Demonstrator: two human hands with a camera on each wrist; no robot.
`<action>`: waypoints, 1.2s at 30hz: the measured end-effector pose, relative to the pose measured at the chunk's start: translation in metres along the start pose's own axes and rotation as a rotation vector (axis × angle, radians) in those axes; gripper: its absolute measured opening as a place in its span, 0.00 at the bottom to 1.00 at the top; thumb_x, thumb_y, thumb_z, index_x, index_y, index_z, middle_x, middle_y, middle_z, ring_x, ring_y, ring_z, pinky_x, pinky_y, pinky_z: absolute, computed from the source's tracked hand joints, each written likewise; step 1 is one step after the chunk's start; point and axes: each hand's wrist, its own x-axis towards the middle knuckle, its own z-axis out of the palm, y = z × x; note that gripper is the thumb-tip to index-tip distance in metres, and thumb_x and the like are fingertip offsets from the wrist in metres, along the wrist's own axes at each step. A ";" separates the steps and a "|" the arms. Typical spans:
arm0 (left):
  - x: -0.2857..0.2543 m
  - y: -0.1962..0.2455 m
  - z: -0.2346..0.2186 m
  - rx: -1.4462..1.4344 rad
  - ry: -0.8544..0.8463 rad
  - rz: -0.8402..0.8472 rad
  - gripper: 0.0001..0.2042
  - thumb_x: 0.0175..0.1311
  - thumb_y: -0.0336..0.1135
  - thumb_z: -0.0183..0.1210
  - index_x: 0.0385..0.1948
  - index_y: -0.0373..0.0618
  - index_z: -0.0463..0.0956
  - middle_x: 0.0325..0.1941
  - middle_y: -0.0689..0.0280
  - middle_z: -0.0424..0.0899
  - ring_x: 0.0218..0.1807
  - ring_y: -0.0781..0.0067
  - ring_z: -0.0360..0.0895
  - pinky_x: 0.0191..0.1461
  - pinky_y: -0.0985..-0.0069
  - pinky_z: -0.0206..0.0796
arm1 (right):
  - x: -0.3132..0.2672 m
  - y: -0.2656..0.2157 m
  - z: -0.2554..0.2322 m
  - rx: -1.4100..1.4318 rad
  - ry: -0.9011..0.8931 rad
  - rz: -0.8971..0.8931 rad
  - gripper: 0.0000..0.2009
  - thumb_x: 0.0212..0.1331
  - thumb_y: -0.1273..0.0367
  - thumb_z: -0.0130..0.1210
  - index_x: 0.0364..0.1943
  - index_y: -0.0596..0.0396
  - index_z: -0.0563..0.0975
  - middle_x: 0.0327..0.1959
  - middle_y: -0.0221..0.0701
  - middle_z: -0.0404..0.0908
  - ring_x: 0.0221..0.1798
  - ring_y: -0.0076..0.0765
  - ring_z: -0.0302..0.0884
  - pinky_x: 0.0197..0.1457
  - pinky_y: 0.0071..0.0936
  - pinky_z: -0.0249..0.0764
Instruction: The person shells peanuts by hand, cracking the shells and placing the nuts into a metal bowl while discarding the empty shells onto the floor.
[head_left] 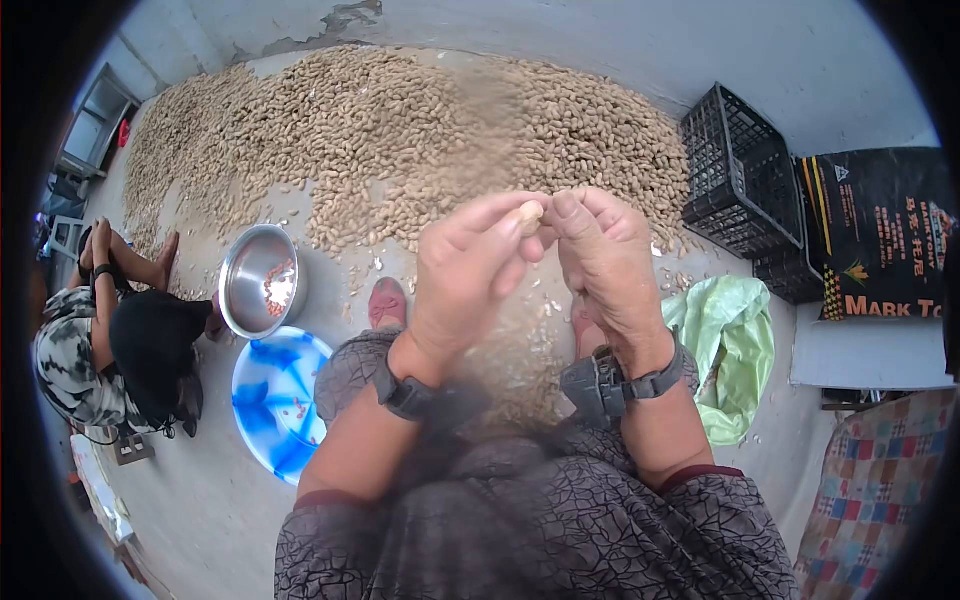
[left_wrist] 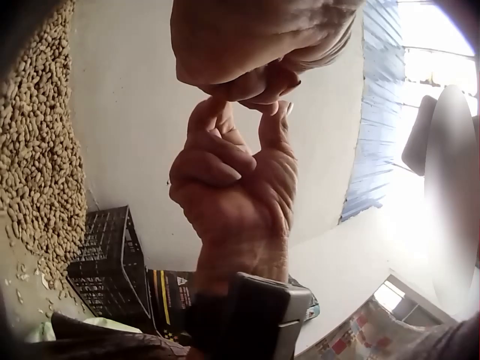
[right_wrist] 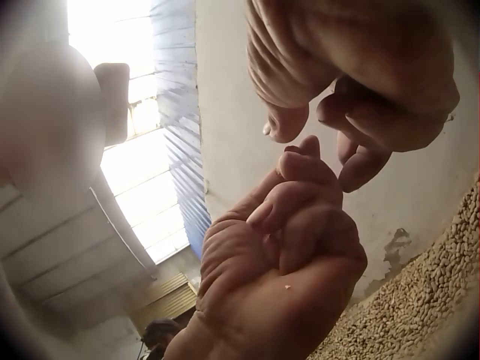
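In the head view my left hand [head_left: 465, 270] pinches a pale peanut [head_left: 530, 214] between thumb and fingers, in front of my chest. My right hand [head_left: 615, 270] meets it there, thumb and index fingertips right beside the peanut. In the left wrist view the right hand [left_wrist: 232, 180] has its thumb and index finger raised to the left hand [left_wrist: 262, 45], the other fingers bent. The right wrist view has the left hand [right_wrist: 292, 247] with fingers curled, a small crumb on its palm; the peanut is hidden there. I cannot tell whether the right fingers grip anything.
A wide heap of peanuts [head_left: 400, 130] lies along the wall. To the left stand a metal bowl [head_left: 237, 290] and a blue-and-white basin [head_left: 265, 400], with a seated person [head_left: 130, 340] beyond. At right are black crates [head_left: 740, 165], a green bag [head_left: 735, 350] and a black sack [head_left: 880, 230].
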 end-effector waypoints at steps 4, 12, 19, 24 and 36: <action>0.000 0.005 0.005 0.210 -0.012 0.091 0.09 0.62 0.28 0.53 0.41 0.34 0.73 0.28 0.69 0.77 0.27 0.87 0.70 0.31 0.89 0.61 | -0.001 -0.003 -0.005 -0.018 -0.060 0.065 0.15 0.58 0.59 0.56 0.25 0.59 0.77 0.17 0.24 0.73 0.16 0.12 0.62 0.16 0.13 0.55; 0.003 -0.008 0.000 0.365 -0.069 0.222 0.10 0.57 0.20 0.56 0.40 0.34 0.71 0.28 0.68 0.79 0.29 0.85 0.74 0.30 0.87 0.64 | 0.002 0.000 -0.010 0.323 -0.199 0.281 0.17 0.61 0.58 0.51 0.19 0.54 0.72 0.13 0.25 0.69 0.09 0.14 0.57 0.11 0.13 0.51; 0.002 -0.012 0.008 0.474 -0.011 0.400 0.06 0.58 0.20 0.53 0.37 0.34 0.72 0.23 0.64 0.80 0.25 0.81 0.78 0.29 0.84 0.68 | -0.003 -0.003 -0.008 0.358 -0.241 0.305 0.17 0.62 0.57 0.51 0.21 0.55 0.72 0.13 0.25 0.70 0.10 0.13 0.58 0.12 0.13 0.52; 0.005 -0.016 0.001 0.579 0.050 0.426 0.06 0.64 0.27 0.50 0.37 0.35 0.74 0.24 0.67 0.78 0.23 0.85 0.72 0.26 0.86 0.63 | -0.008 -0.007 -0.007 0.059 -0.267 0.117 0.15 0.63 0.59 0.50 0.27 0.57 0.76 0.15 0.26 0.71 0.11 0.12 0.57 0.14 0.10 0.52; 0.010 -0.022 0.004 0.262 0.056 0.132 0.15 0.71 0.41 0.42 0.29 0.41 0.72 0.19 0.75 0.68 0.17 0.91 0.58 0.18 0.89 0.46 | -0.007 0.008 0.011 -0.310 0.012 -0.447 0.14 0.59 0.69 0.52 0.16 0.59 0.73 0.12 0.35 0.68 0.14 0.32 0.65 0.19 0.28 0.59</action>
